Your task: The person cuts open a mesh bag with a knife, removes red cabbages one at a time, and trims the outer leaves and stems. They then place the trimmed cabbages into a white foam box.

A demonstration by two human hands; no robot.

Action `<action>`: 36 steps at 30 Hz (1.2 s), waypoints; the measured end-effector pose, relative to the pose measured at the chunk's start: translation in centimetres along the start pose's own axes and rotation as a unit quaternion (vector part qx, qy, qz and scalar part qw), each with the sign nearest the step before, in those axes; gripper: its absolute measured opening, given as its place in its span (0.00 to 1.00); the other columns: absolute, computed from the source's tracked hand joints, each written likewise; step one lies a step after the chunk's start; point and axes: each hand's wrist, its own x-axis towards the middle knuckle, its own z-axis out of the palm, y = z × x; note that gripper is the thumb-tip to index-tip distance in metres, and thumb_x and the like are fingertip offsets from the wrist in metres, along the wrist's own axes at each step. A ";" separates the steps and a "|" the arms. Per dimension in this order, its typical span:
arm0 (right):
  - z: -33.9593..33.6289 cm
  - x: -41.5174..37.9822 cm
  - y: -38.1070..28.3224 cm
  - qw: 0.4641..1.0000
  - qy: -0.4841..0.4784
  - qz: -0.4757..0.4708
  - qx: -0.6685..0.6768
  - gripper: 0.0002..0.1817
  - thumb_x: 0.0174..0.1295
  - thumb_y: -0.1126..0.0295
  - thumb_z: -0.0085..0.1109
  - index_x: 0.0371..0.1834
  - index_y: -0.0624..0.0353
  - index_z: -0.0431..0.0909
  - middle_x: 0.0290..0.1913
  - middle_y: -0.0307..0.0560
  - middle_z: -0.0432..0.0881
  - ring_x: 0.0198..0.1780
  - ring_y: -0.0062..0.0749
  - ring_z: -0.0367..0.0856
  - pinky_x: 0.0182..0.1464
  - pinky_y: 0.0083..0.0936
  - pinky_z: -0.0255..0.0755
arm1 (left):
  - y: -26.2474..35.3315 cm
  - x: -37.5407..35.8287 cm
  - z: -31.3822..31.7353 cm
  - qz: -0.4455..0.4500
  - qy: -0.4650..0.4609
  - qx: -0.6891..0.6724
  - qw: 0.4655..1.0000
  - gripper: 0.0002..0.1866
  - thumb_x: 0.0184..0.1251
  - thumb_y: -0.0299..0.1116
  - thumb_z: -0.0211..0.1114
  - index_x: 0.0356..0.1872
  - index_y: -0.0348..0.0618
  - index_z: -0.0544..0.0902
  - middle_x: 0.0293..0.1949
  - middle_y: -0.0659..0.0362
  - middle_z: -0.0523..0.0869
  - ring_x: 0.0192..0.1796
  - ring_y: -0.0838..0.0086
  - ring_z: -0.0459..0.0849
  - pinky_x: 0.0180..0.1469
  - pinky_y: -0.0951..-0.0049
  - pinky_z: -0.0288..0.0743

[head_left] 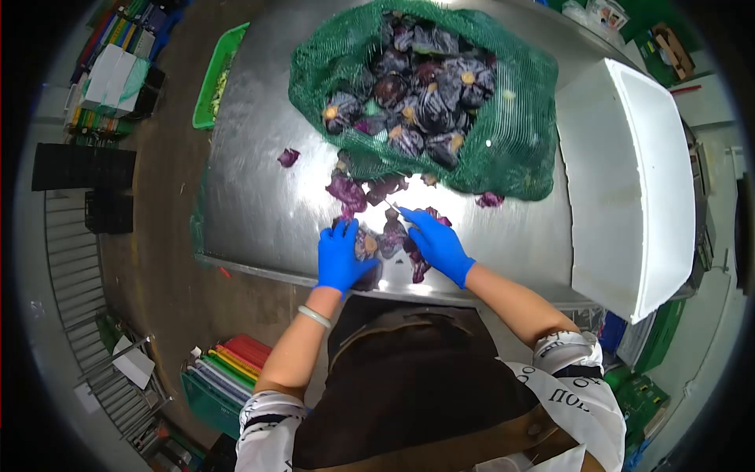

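My left hand (340, 258), in a blue glove, is wrapped against the left side of a red cabbage (367, 245) near the table's front edge. The cabbage's pale cut stem faces up. In my blue-gloved right hand (437, 245) is a small knife (391, 204), its thin blade pointing up and left, its handle hidden by the fingers. Loose purple leaves (347, 194) lie beyond my hands, and a dull leaf (392, 236) lies between them. A green mesh sack (519, 118), open on top, holds several red cabbages (432, 110).
A white bin (609, 181) stands at the table's right side. At the far left edge of the metal table (252, 181) is a green crate (209, 86) with scraps in it. Stacked coloured crates (236, 358) stand on the floor to my left.
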 end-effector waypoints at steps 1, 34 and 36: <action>0.5 -1.9 0.5 1.000 0.019 -0.004 -0.009 0.24 0.63 0.75 0.54 0.64 0.53 0.70 0.55 0.53 0.76 0.55 0.48 0.78 0.54 0.35 0.73 | -0.7 -0.8 0.1 0.021 -0.028 -0.018 0.999 0.50 0.33 0.43 0.81 0.66 0.46 0.69 0.62 0.49 0.72 0.54 0.47 0.73 0.59 0.54 0.71; 10.8 0.0 4.5 0.954 0.051 0.132 -0.263 0.09 0.65 0.72 0.46 0.45 0.61 0.71 0.36 0.60 0.82 0.37 0.54 0.84 0.37 0.46 0.78 | 1.7 4.1 1.7 -0.050 -0.115 -0.028 0.992 0.51 0.38 0.53 0.77 0.65 0.39 0.65 0.56 0.39 0.75 0.55 0.47 0.78 0.53 0.56 0.78; 11.1 -0.6 5.3 0.961 0.054 0.119 -0.244 0.09 0.64 0.71 0.46 0.43 0.62 0.72 0.36 0.61 0.83 0.38 0.55 0.84 0.38 0.49 0.77 | 1.8 2.3 2.2 -0.025 -0.098 -0.001 0.995 0.52 0.39 0.58 0.75 0.66 0.40 0.65 0.55 0.40 0.73 0.56 0.48 0.78 0.52 0.57 0.78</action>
